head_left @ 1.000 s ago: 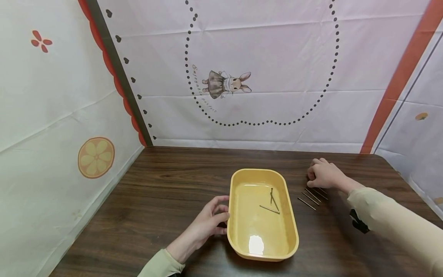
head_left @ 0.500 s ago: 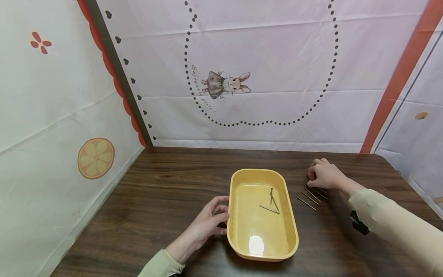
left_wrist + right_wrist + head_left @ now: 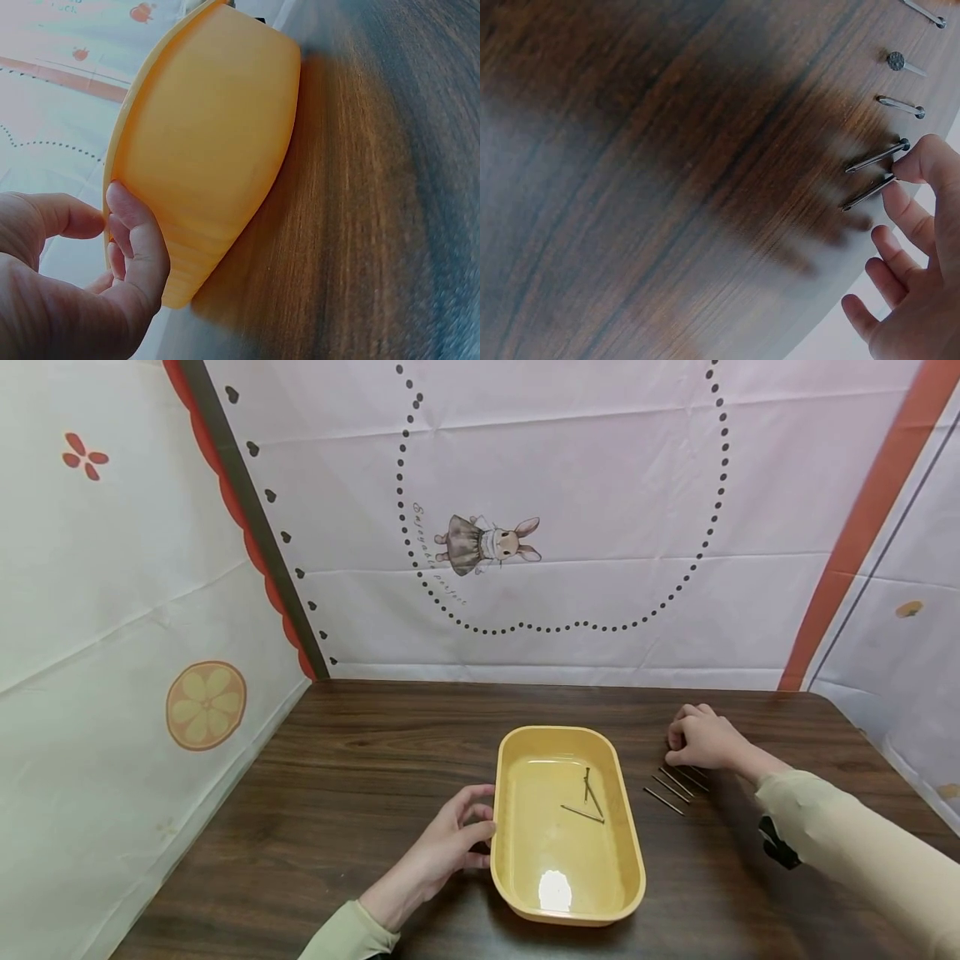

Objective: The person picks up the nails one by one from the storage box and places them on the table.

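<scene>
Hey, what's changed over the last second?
Nothing visibly moved, and no hold was visibly taken or let go. The left hand stays on the yellow tray, the right hand at the nails on the table; three nails stay inside the tray.

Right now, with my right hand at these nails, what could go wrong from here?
First, your right fingers meet a nail only near one end, so it might swing or slip when lifted. Second, the neighbouring nail lies very close, so it could get nudged. Third, your left fingers are on one side of the yellow tray; a tug might shift the loose nails inside.
</scene>
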Motion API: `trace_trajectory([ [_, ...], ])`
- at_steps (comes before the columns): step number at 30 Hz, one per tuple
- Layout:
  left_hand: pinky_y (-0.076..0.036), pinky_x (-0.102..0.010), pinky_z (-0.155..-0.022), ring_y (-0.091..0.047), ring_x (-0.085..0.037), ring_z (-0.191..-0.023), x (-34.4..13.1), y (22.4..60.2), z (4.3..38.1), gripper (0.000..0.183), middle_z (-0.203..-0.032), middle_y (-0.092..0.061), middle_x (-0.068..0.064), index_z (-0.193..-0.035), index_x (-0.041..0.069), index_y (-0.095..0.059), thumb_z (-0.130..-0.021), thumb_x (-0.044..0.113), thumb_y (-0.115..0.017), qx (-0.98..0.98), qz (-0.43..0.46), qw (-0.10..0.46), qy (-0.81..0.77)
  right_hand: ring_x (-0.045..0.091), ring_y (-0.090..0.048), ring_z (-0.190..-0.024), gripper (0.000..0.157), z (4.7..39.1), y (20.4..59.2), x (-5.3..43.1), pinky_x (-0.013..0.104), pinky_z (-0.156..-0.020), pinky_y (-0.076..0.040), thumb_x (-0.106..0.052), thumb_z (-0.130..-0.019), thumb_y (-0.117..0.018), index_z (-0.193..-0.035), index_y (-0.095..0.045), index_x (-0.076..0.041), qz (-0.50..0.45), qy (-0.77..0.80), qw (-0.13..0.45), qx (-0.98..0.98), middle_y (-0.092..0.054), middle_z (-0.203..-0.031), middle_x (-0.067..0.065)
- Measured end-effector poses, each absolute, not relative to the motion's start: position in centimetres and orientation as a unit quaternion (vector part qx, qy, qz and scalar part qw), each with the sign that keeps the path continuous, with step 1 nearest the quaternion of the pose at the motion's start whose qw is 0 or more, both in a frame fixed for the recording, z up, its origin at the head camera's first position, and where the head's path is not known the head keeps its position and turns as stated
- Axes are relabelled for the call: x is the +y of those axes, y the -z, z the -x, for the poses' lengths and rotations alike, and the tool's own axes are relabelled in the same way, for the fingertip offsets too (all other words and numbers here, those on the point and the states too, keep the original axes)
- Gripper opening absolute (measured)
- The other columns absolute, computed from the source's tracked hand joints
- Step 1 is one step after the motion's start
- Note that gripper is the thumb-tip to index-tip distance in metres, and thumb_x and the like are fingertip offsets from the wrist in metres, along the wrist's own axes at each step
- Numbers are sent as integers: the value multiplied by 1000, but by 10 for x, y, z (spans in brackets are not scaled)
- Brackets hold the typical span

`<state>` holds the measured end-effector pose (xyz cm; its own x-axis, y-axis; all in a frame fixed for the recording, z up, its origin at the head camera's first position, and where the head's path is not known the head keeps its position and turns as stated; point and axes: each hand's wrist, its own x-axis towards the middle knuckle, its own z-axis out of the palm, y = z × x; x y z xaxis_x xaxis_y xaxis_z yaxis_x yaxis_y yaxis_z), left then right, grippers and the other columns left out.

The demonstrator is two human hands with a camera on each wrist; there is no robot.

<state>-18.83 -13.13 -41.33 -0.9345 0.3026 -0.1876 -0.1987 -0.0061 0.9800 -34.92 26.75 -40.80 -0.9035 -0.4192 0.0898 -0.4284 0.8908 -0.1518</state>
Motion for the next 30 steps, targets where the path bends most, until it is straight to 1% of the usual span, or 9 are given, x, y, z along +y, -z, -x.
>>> trace_trajectory([
  [7, -55, -26, -63, -58, -15, -83, -131, 413, 187, 56, -111, -52, -9, -146, 4, -35, -94, 5, -55, 683, -37, 178, -707, 30, -45, -92, 22, 348, 410, 269, 37, -63, -34, -27, -73, -75, -64, -55, -21, -213, -93, 30, -972, -55, -98, 9],
  [16, -55, -26, -63, -58, -15, -83, -131, 411, 187, 56, -111, -52, -9, -146, 3, -35, -94, 5, -55, 684, -39, 177, -707, 27, -42, -87, 24, 347, 412, 271, 33, -63, -30, -26, -73, -75, -65, -53, -20, -205, -105, 32, -973, -53, -95, 8],
  [22, -56, -26, -64, -59, -15, -82, -131, 413, 187, 55, -111, -53, -10, -146, 3, -35, -94, 5, -54, 688, -42, 176, -703, 28, -43, -85, 23, 347, 408, 270, 36, -63, -32, -27, -74, -75, -74, -55, -17, -199, -104, 13, -974, -53, -94, 10],
  [30, -56, -26, -64, -59, -15, -82, -131, 414, 188, 55, -112, -54, -11, -146, 3, -34, -95, 5, -54, 691, -42, 175, -700, 28, -45, -82, 26, 347, 406, 271, 39, -62, -34, -30, -75, -74, -83, -57, -13, -188, -104, -2, -977, -53, -89, 9],
])
